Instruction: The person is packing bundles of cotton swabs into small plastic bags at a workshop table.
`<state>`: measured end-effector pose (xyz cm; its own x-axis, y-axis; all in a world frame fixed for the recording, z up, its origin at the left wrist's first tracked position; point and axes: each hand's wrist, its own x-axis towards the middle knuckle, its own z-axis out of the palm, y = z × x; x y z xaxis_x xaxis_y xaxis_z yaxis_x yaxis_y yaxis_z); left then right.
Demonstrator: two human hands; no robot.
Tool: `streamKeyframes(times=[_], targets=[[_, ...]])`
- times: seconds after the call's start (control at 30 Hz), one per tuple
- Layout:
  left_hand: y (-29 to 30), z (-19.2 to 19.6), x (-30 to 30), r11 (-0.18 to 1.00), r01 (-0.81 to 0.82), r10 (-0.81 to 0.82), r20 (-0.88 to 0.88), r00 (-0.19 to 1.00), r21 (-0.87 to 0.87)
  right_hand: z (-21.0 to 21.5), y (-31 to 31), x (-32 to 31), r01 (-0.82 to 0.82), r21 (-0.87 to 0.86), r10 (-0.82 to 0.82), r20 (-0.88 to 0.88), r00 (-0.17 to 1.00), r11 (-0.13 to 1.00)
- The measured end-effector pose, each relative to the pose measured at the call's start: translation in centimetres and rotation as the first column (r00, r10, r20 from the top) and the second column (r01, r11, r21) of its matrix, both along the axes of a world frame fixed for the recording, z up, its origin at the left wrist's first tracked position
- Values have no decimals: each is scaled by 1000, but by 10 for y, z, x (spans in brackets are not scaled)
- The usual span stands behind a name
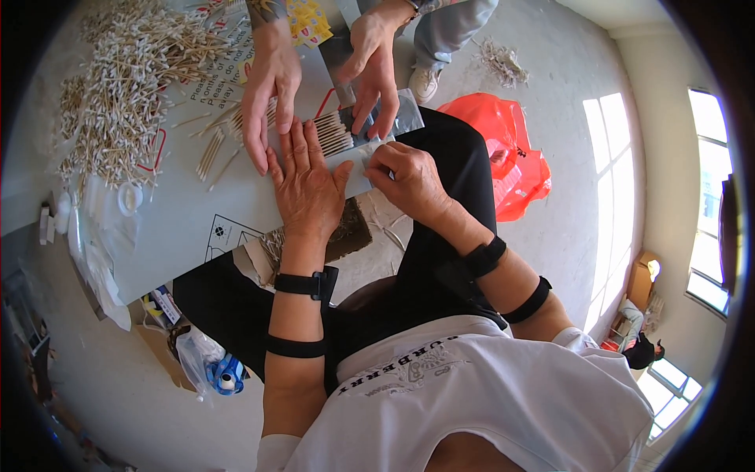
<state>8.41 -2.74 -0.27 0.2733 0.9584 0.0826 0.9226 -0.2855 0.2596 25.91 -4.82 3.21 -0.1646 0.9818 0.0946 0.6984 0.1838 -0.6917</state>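
My left hand [307, 189] lies flat, fingers spread, its fingertips against a row of cotton swabs [333, 135] at the table's near edge. To its right, my right hand [413, 179] is closed in a pinch at the near edge of a clear plastic bag [408, 115]; the pinched part is mostly hidden. Across from me, another person's hand [271, 90] reaches down beside my left fingertips. That person's other hand [376, 75] presses on the bag by the swab ends. A few loose swabs [209, 154] lie left of my left hand.
A big heap of cotton swabs [130, 86] covers the table's far left. Yellow printed packets [308, 22] lie at the far edge. Below the near edge is an open cardboard box [351, 236]. A red plastic bag [503, 149] sits on the floor at right.
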Motion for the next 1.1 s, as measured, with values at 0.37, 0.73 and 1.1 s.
streamKeyframes(times=[0.37, 0.73, 1.1], targets=[[-1, -1, 0, 1000, 6, -6, 9, 1000, 6, 1, 0, -2, -124, 162, 92, 188, 978, 979], [0, -4, -1, 1000, 11, -13, 56, 998, 25, 6, -3, -2, -156, 180, 121, 187, 975, 971], [-1, 2, 0, 996, -6, 1, 52, 999, 85, 67, 32, -13, -246, 430, 138, 267, 954, 869]])
